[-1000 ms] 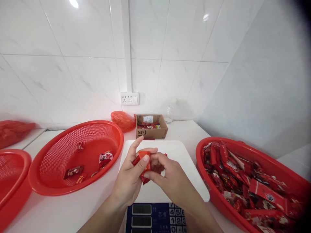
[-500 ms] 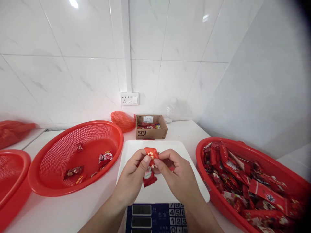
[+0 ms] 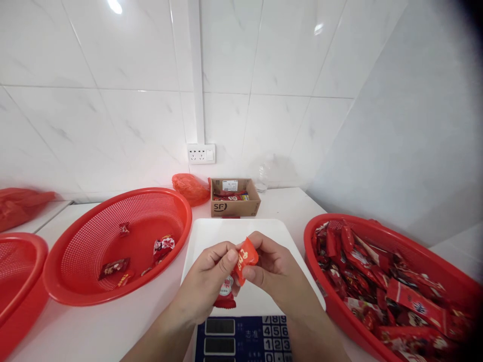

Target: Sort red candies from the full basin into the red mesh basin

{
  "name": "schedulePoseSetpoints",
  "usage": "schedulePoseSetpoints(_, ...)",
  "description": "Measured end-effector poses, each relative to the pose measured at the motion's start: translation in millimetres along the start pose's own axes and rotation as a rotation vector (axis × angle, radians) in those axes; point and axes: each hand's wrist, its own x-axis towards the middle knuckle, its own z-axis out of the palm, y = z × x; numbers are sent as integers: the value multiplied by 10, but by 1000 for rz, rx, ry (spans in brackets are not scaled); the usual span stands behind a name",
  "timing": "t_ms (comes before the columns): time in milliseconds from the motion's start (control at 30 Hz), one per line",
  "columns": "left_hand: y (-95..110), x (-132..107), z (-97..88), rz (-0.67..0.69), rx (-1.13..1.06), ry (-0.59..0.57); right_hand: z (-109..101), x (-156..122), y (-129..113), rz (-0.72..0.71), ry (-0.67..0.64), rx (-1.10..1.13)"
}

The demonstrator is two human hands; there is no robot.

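Over the white tray of a weighing scale, both hands meet around an orange-red wrapped candy with yellow lettering. My left hand pinches its left side between thumb and fingers. My right hand is closed on its right side, thumb in front. A darker red wrapped candy with a white round label shows beneath my left fingers, partly hidden by them, and appears held in that hand. The scale's blue panel with displays and number keys lies below my wrists.
A red basket on the left holds a few wrapped sweets. The red basket on the right is heaped with red packets. Behind the scale stand a cardboard box with packets and a red plastic bag. Another red basket is far left.
The orange-red candy has turned from lying level to a steep tilt and shifted slightly right and down. The darker red candy has moved left and down with my left hand.
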Motion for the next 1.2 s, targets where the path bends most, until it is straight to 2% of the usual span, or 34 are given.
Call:
schedulePoseSetpoints(233,-14,3,-17,-88,-79,-43,60,8,47,-12,50,89)
schedulePoseSetpoints(500,-3,-8,-31,-38,-84,-23,49,-17,-36,-96,21,34)
schedulePoseSetpoints(733,-19,-10,-29,-55,-35,-112,42,-17,23,-235,215,-106)
schedulePoseSetpoints(833,-24,-14,-34,-68,-85,-134,34,-11,28,-232,192,-67)
schedulePoseSetpoints(1033,-15,-20,-23,-65,-102,-73,41,-13,0,-76,25,-22)
schedulePoseSetpoints(1100,-12,-20,-18,-80,-100,-63,55,-15,-4,-68,19,-10)
schedulePoseSetpoints(1200,-10,-21,-13,-87,-115,-71,84,-23,3,-106,79,-61)
